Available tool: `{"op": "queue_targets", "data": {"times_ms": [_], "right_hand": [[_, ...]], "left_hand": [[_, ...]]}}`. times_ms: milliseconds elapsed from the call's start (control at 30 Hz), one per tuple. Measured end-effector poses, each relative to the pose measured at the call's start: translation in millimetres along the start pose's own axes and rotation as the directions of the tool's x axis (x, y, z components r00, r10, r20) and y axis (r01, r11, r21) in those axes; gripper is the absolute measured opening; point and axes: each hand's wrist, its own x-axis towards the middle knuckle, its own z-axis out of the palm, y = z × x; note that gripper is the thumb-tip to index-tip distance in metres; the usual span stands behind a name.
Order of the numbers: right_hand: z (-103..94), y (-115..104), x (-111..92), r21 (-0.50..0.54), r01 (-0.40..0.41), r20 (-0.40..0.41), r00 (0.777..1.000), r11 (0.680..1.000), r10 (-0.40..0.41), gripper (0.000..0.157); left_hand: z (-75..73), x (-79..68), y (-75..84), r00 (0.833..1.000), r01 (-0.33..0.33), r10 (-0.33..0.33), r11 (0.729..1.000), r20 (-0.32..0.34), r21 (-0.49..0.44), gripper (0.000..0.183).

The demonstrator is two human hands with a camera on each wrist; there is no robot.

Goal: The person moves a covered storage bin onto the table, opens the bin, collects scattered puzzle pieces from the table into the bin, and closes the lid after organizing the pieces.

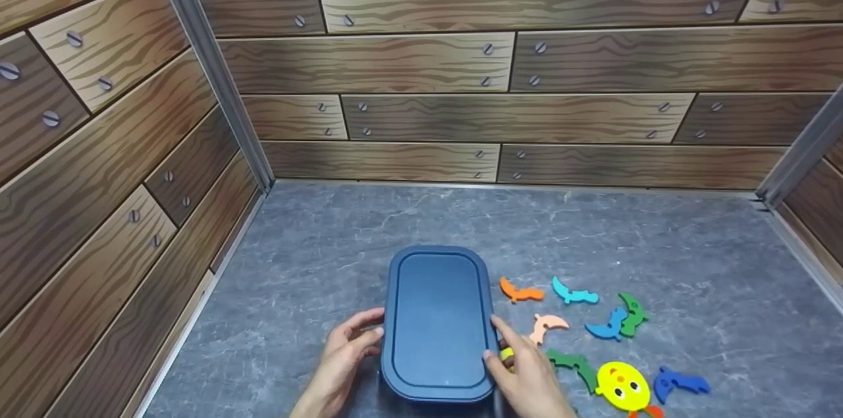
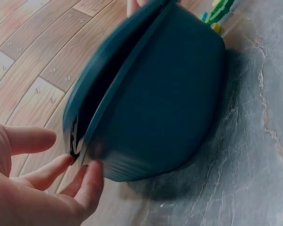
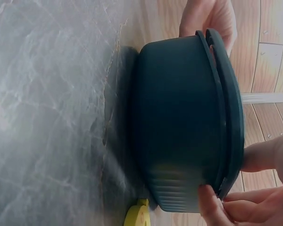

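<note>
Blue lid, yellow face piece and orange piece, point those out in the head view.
Blue lid (image 1: 440, 320): head view, middle of its flat top.
Yellow face piece (image 1: 623, 386): head view, middle of its face.
Orange piece (image 1: 523, 293): head view, middle of its body.

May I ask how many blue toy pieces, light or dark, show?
3: a light piece at the back, a medium piece beside a green piece, a dark piece rightmost; the right hand may hide others.

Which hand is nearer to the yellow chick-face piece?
Right. The right hand touches the blue lid, left of the chick-face piece; the left hand is farther, at the lid's left edge.
</note>
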Motion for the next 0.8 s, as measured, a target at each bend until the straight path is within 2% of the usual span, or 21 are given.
{"op": "queue_targets", "data": {"times_ms": [167,367,467,600,800], "right_hand": [[-1.2,-0.9,-4.1,0.004,0.031,-0.032,0.999,0.999,-0.031,0.059],[-4.5,1.4,-8.2,0.140,0.064,-0.037,0.998,0.988,-0.060,0.055],[-5.8,2.9,-9.5,0.241,0.060,-0.031,0.998,0.969,-0.054,0.055],[-5.3,1.8,-10.2,0.377,0.046,-0.038,0.999,0.925,-0.034,0.055],[-2.6,-3.3,-10.1,0.490,0.021,-0.048,0.999,0.872,0.003,0.057]], "left_hand": [[2.1,-2.3,0.5,0.999,-0.033,0.036,0.996,-0.032,0.086,0.041],[3.5,-5.2,1.4,0.998,-0.060,0.060,0.997,0.009,0.045,0.049],[3.3,-6.8,1.3,0.997,-0.069,0.068,0.997,0.034,0.025,0.052],[2.2,-8.9,1.5,0.995,-0.077,0.076,0.997,0.057,0.018,0.055],[-3.4,-10.8,2.5,0.994,-0.075,0.074,0.997,0.085,0.009,0.056]]}}
